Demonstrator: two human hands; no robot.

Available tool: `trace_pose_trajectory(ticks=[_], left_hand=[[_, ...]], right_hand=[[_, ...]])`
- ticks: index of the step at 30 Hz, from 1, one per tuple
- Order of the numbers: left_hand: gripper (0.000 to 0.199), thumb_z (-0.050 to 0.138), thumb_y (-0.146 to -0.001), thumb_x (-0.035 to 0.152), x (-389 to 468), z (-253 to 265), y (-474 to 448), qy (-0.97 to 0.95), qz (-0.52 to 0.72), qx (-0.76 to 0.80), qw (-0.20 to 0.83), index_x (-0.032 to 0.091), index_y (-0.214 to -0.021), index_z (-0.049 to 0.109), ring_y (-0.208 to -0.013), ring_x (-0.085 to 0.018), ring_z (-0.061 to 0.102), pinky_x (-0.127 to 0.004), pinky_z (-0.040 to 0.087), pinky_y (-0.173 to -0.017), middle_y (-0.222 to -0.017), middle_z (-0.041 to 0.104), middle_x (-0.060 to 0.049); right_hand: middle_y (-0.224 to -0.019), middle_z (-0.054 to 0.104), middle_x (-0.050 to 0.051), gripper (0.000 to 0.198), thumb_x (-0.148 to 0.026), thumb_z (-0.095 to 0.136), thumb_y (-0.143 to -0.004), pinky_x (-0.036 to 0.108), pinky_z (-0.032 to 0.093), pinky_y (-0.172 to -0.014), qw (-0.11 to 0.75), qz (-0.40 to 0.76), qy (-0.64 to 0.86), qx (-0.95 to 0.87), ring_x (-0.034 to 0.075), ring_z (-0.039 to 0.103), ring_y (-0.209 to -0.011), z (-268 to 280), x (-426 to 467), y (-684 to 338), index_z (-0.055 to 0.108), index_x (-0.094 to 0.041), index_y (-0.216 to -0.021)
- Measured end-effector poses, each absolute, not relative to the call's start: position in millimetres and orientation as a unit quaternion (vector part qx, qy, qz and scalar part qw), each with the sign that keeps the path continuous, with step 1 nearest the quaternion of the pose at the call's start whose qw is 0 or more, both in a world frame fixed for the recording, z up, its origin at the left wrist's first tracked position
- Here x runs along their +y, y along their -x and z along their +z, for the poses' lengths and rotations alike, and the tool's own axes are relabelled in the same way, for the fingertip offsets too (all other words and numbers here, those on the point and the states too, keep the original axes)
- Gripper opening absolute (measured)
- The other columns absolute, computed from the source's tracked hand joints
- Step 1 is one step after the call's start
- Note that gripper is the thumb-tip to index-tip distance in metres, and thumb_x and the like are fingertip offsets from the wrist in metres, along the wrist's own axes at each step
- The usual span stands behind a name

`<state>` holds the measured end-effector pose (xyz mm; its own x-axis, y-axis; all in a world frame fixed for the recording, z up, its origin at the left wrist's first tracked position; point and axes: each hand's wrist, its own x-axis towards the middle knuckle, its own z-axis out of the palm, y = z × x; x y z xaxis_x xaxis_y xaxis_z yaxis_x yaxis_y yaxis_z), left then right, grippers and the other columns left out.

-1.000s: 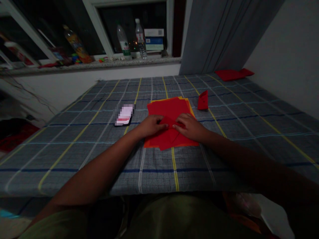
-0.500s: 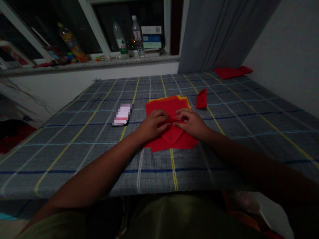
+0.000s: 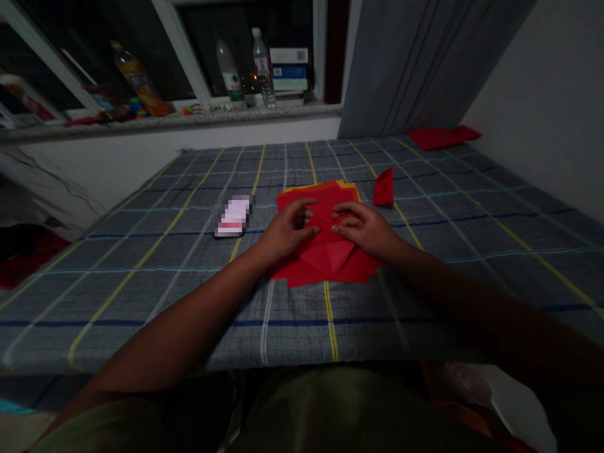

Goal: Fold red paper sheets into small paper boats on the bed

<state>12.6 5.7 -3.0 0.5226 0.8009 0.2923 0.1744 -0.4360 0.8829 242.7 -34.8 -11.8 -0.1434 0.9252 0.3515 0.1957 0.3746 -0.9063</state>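
A folded sheet of red paper, its creased point facing me, lies on a stack of red paper. Orange and yellow edges show at the back of the stack. My left hand is curved over the left side of the folded sheet, thumb and fingers apart. Opposite it, my right hand has its fingers bent and spread over the right side. Neither hand grips the paper; whether the fingertips touch it is hard to tell in the dim light.
A small folded red paper piece stands right of the stack. To the left lies a phone with a blurred screen. More red paper sits at the far right corner of the checked cloth. Bottles line the windowsill.
Both hands have let go of the folded paper's upper edge, and their fingers have spread apart. More of the folded sheet shows now. The view has shifted slightly.
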Motion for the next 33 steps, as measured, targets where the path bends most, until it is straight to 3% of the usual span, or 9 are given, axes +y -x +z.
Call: trace_pose_trajectory(ticks=[3,9,13,16,20,26,33], left_hand=[[0.058,0.078,-0.080,0.020,2.9,-0.1,-14.0,-0.743,0.389,0.303,0.452,0.025,-0.133,0.057,-0.094,-0.014,0.063,-0.028,0.052,-0.082,-0.112,0.063,-0.004],[0.041,0.079,-0.084,0.036,-0.7,3.1,-14.5,-0.742,0.404,0.346,0.408,0.023,-0.118,0.061,-0.089,-0.017,0.061,-0.031,0.049,-0.079,-0.100,0.065,-0.003],[0.029,0.076,-0.086,0.044,-2.2,11.1,-12.0,-0.747,0.401,0.378,0.372,0.020,-0.089,0.061,-0.075,-0.015,0.056,-0.029,0.043,-0.069,-0.082,0.062,0.000],[0.036,0.071,-0.089,0.050,-2.8,18.1,-9.7,-0.762,0.354,0.406,0.359,0.019,-0.074,0.061,-0.067,-0.013,0.049,-0.028,0.036,-0.063,-0.070,0.057,0.000],[0.037,0.072,-0.086,0.051,0.7,19.4,-7.6,-0.760,0.317,0.407,0.394,0.018,-0.072,0.065,-0.064,-0.013,0.048,-0.028,0.034,-0.062,-0.068,0.058,0.001],[0.031,0.076,-0.083,0.045,8.7,13.2,-2.5,-0.735,0.396,0.397,0.381,0.018,-0.073,0.064,-0.069,-0.014,0.054,-0.029,0.041,-0.068,-0.072,0.063,-0.001],[0.034,0.085,-0.072,0.035,17.7,11.7,0.3,-0.704,0.446,0.347,0.431,0.020,-0.086,0.059,-0.066,-0.011,0.056,-0.024,0.042,-0.062,-0.072,0.061,0.003]], right_hand=[[-0.097,0.075,0.007,0.036,-0.046,0.080,-0.078,0.041,0.059,-0.087,0.476,0.382,0.453,-0.650,0.022,0.070,-0.089,-10.8,-32.5,-244.3,0.074,-0.021,-0.103],[-0.093,0.075,0.005,0.032,-0.045,0.082,-0.074,0.042,0.057,-0.090,0.537,0.370,0.445,-0.613,0.022,0.070,-0.090,-8.5,-32.6,-244.9,0.074,-0.023,-0.094],[-0.086,0.068,0.002,0.031,-0.043,0.083,-0.073,0.039,0.056,-0.083,0.578,0.358,0.436,-0.589,0.020,0.067,-0.085,-9.7,-29.5,-246.9,0.067,-0.025,-0.092],[-0.080,0.063,-0.001,0.031,-0.042,0.084,-0.073,0.036,0.054,-0.078,0.603,0.335,0.439,-0.576,0.018,0.063,-0.078,-9.4,-27.5,-248.6,0.060,-0.026,-0.084],[-0.077,0.060,-0.002,0.033,-0.044,0.084,-0.074,0.033,0.051,-0.072,0.606,0.328,0.443,-0.573,0.016,0.059,-0.073,-8.3,-27.8,-249.6,0.057,-0.026,-0.081],[-0.071,0.057,-0.003,0.040,-0.055,0.085,-0.072,0.031,0.044,-0.064,0.561,0.334,0.457,-0.604,0.014,0.051,-0.065,-7.4,-30.1,-252.2,0.060,-0.024,-0.074],[-0.071,0.063,0.000,0.042,-0.058,0.084,-0.073,0.034,0.049,-0.070,0.553,0.327,0.471,-0.604,0.017,0.056,-0.070,-6.4,-31.0,-252.7,0.061,-0.023,-0.066]])
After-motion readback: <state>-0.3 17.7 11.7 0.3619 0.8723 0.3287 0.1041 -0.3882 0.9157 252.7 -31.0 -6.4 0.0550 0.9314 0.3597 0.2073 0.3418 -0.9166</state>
